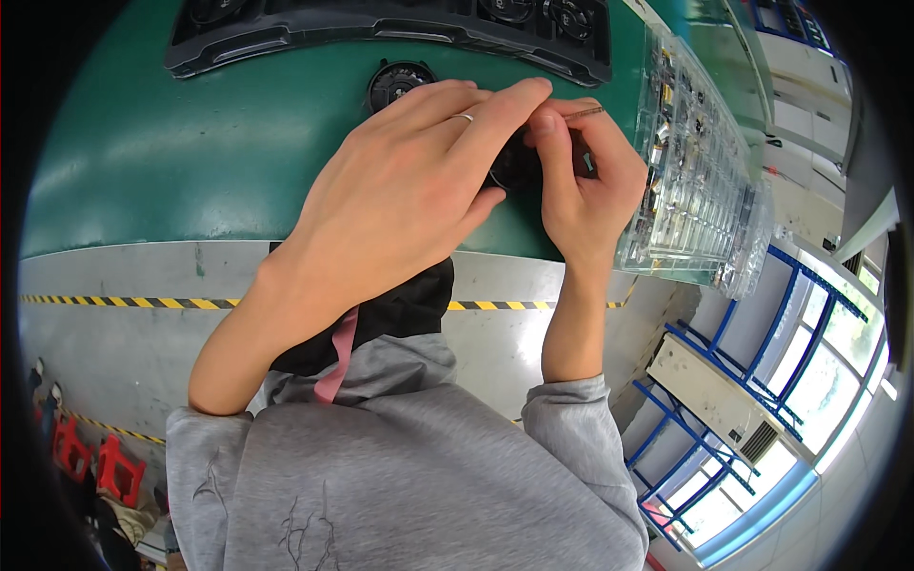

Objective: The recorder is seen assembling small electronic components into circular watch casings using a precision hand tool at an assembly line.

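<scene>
My left hand (405,176) arches over the green table, its thumb and fingers around a round black part (512,169). Most of that part is hidden under the fingers. To its right, my right hand (588,186) is closed, thumb against forefinger, pinching a thin brownish rod-like piece (584,113). The rod's outer end shows beyond the thumb; its other end is out of sight. The fingertips of both hands nearly meet above the black part. Just past my left knuckles lies another round black housing (398,80), open at the top with small parts inside.
A black moulded tray (381,33) holding several round black parts spans the table's far side. Clear plastic trays (690,162) with small components stand along the right edge. The green table (190,162) ends close before me. Red stools (119,471) stand at the lower left.
</scene>
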`<act>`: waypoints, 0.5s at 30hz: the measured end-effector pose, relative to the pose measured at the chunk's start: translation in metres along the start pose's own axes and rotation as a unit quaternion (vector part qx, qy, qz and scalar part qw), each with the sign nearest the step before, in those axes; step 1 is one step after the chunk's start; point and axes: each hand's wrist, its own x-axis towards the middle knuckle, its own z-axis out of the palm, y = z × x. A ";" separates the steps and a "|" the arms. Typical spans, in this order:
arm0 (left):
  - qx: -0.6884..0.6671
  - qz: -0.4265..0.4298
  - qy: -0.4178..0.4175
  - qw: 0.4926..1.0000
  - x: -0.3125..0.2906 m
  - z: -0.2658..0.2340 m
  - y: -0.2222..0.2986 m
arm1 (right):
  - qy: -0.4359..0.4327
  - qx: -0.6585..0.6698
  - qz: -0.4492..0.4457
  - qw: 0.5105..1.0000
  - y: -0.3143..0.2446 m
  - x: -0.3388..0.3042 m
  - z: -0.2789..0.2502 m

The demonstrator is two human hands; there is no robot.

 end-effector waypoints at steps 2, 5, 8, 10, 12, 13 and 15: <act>0.001 -0.003 -0.002 1.000 0.000 0.000 0.000 | 0.000 -0.003 -0.004 1.000 0.001 0.000 -0.001; 0.006 0.000 0.001 1.000 0.000 0.000 0.000 | -0.007 -0.032 -0.004 0.999 -0.002 -0.001 -0.003; 0.004 0.003 0.005 1.000 0.000 0.000 0.000 | -0.005 -0.098 -0.040 0.994 -0.003 -0.001 -0.004; -0.003 0.000 0.005 1.000 0.001 -0.001 0.000 | -0.004 -0.087 -0.041 0.995 -0.001 -0.003 -0.004; -0.010 0.016 0.007 1.000 0.002 0.000 -0.001 | -0.013 -0.102 -0.049 0.993 -0.001 -0.002 -0.004; -0.009 0.014 0.005 1.000 0.002 0.002 -0.003 | -0.022 -0.119 -0.058 0.991 -0.002 -0.002 -0.004; 0.010 0.067 0.043 0.997 0.001 0.007 -0.008 | -0.025 -0.132 -0.073 0.988 -0.003 0.000 -0.005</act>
